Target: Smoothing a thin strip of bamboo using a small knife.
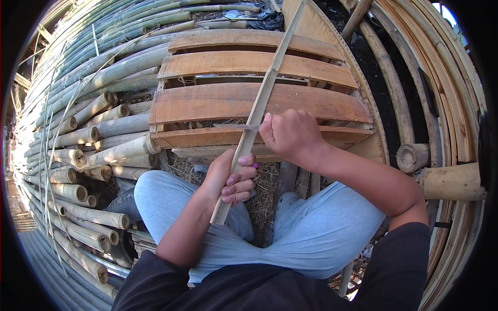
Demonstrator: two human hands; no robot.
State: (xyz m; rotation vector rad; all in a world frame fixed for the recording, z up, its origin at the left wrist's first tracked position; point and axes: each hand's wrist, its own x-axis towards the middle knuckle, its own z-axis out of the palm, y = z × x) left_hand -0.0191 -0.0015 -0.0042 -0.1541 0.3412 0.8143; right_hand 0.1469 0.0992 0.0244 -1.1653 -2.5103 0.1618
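Observation:
A long split bamboo strip point(263, 90) slants from above my lap, away over a low slatted wooden table, to the top of the view. My left hand point(231, 176) is wrapped round it close to its near end. Farther along, my right hand point(291, 133) is closed in a fist on a knife, whose handle is hidden in the fingers. The knife's thin blade point(233, 126) points left and lies across the strip, touching it or very near. Something small and pink shows by the left fingertips; I cannot make out what it is.
The slatted wooden table point(218, 102) stands just ahead of my knees. Stacked bamboo poles point(122, 147) fill the left side, cut ends toward me. Long bamboo lengths point(446, 78) curve along the right, near a thick cut pole point(451, 181). Dry straw point(262, 199) lies between my legs.

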